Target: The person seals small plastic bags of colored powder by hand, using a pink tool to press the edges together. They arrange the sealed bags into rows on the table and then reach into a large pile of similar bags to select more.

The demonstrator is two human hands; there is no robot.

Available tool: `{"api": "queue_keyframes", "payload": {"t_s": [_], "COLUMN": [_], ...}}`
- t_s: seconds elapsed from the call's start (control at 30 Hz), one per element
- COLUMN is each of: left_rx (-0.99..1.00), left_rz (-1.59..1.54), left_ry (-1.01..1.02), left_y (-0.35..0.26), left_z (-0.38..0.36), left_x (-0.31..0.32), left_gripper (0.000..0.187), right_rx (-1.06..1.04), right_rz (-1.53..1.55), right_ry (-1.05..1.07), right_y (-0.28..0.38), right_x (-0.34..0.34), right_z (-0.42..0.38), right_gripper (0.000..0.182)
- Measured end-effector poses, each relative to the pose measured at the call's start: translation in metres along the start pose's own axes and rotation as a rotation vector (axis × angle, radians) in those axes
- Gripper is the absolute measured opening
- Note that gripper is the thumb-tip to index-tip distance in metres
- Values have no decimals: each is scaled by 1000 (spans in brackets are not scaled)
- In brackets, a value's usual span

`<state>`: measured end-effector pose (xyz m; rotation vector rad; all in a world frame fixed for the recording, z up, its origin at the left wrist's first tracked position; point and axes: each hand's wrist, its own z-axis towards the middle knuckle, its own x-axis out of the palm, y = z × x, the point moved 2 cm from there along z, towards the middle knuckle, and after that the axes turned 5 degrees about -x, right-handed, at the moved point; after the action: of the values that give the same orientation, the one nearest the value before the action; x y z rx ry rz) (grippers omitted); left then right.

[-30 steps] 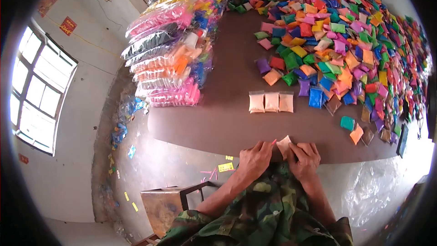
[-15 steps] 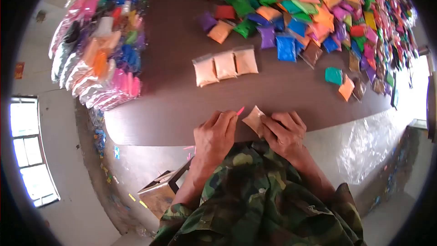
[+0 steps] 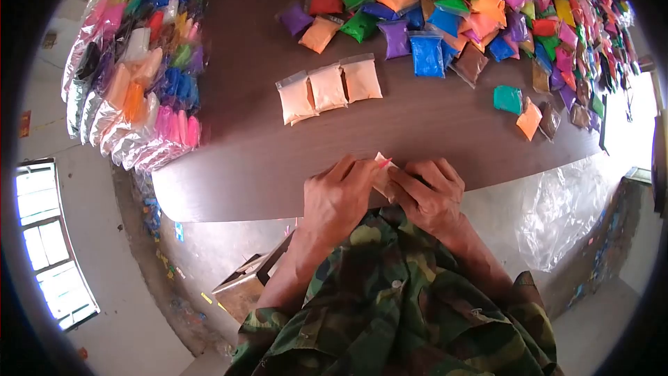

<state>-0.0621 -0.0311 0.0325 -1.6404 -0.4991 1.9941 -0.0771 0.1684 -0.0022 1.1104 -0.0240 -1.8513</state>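
Near edge of surface [image 3: 236,188]: right hand [image 3: 433,193] grasps packet [image 3: 383,180], left hand [image 3: 338,196] pinches pink strip [image 3: 383,163], seemingly against it; next calls for steadiness

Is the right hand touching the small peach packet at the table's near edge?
Touching: the head view shows the right hand pinching the peach packet, fingers over its side without any gap.

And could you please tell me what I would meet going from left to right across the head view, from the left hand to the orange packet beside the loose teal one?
Left hand → peach packet → right hand → teal packet → orange packet.
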Motion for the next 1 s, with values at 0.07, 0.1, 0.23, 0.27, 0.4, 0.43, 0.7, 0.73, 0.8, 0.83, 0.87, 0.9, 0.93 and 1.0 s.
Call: {"api": "queue_keyframes", "payload": {"t_s": [0.07,0.1,0.23,0.27,0.4,0.43,0.7,0.73,0.8,0.83,0.87,0.9,0.93,1.0], "left_rx": [-7,-26,-44,-34,29,-16,-194,-198,-264,-321,-378,-386,-389,-395], "left_rz": [85,102,66,28,73,132,102,103,41,-22,-84,-94,-98,-105], "left_ry": [41,41,-10,-26,5,29,-302,-358,-419,-424,-428,-428,-425,-415], "left_y": [4,6,3,0,2,7,65,78,91,94,96,97,98,98], "left_z": [3,8,18,16,6,7,-25,-30,-37,-37,-38,-37,-37,-37], "left_x": [5,5,-7,-8,3,3,-23,-27,-32,-35,-37,-37,-38,-38], "left_gripper": [6,7,7,7,7,8,6,5,4,4,5,5,5,6], "right_rx": [-1,-2,-16,-12,-5,-5,83,84,79,75,72,45,19,-23], "right_rz": [-2,-5,-7,-7,-4,-3,36,0,-58,-80,-102,-123,-144,-166], "right_ry": [13,14,2,-3,17,21,42,61,93,103,112,133,153,211], "right_y": [-1,-1,-1,0,-1,0,16,21,26,28,29,27,24,17], "right_x": [-1,-1,1,1,2,2,-5,-5,-4,-3,-2,-3,-7,-15], "right_z": [-2,-3,-1,-2,-2,-2,4,5,6,7,8,11,14,21], "right_gripper": [35,36,37,38,34,33,42,44,45,45,44,41,39,35]}}
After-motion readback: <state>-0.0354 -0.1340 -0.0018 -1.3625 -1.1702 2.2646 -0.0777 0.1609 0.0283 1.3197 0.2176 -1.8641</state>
